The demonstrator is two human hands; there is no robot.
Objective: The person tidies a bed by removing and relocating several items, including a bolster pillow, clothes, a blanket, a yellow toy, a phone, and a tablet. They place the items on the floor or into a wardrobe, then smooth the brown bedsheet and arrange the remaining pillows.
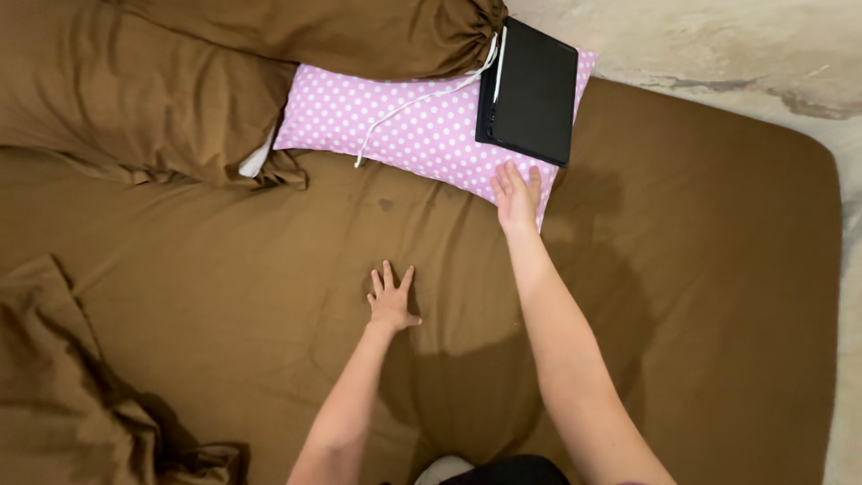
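Observation:
My left hand [391, 296] lies flat, fingers apart, on the brown bed sheet [224, 296] near the middle of the mattress. My right hand [516, 196] reaches farther and rests flat on the near edge of a pink pillow with white dots [395, 121], holding nothing. A black tablet in a case [530, 90] lies on the pillow's right end, just beyond my right fingers, with a white stylus [500, 63] along its left edge. A white cord [422, 97] trails across the pillow.
Brown pillows [135, 90] are stacked at the top left, and one overlaps the pink pillow. A rumpled brown blanket [63, 395] bunches at the bottom left. Bare concrete floor [718, 45] shows past the mattress's right and top edges.

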